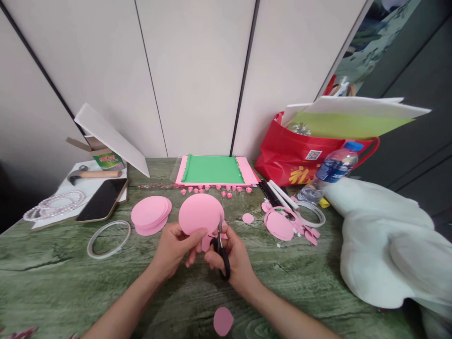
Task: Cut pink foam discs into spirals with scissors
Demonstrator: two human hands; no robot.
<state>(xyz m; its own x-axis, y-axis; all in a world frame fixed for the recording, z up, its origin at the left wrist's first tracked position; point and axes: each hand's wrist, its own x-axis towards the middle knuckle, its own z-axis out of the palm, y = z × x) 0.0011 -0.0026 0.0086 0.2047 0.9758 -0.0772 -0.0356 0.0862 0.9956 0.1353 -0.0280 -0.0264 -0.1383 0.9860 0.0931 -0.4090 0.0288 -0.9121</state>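
Note:
Between thumb and fingers, my left hand (176,247) pinches a pink paper circle (199,214) by its lower edge, holding it up above the table. My right hand (233,256) is closed around black-handled scissors (224,263), whose blades point upward beside the circle's right edge. Whether the blades touch the paper I cannot tell. Behind my hands, more pink paper is partly hidden. To the left lies a stack of pink paper circles (150,214). A small pink paper piece (223,321) rests on the table near my body.
Right of my hands are pink paper offcuts (280,225), pens (277,193), a tape roll (312,214), a water bottle (332,172), a red bag (282,146) and a white plush (374,254). Leftward: another tape roll (108,240), phone (103,200), hammer (95,174). Green paper (213,169) lies behind small pink rolls (201,187).

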